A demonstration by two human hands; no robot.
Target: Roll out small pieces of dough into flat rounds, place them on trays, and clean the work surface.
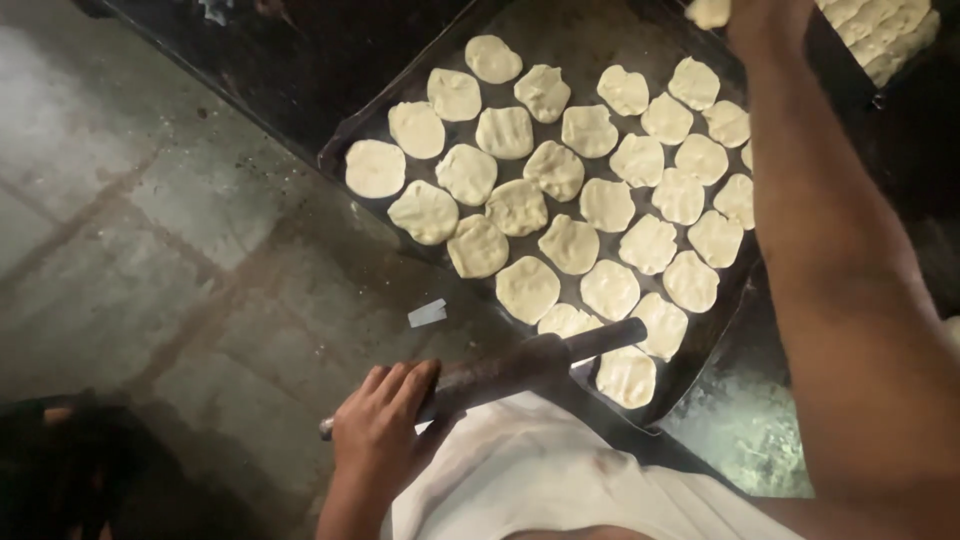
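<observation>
The left hand (385, 425) is low in the picture, at about 7 o'clock. Its fingers (400, 385) are curled tight around a dark rolling pin (510, 368). The pin's long side runs from the hand up toward 2 o'clock, and its far tip lies over the near edge of the big dark tray (345, 140). There is one pin and one tray.

The tray is full of flat, pale dough rounds (517, 206). I count about thirty-four, sitting in slanted rows, most of them touching or just beside each other. The nearest rounds lie right under the pin's tip, so the left hand is the closer one to them.

The right hand (760, 20) is up at 1 o'clock, at the top edge. It seems to hold one more dough piece (708, 12), but I cannot tell how its fingers are set.

A small white scrap (427, 313) lies on the grey floor (120, 230).
</observation>
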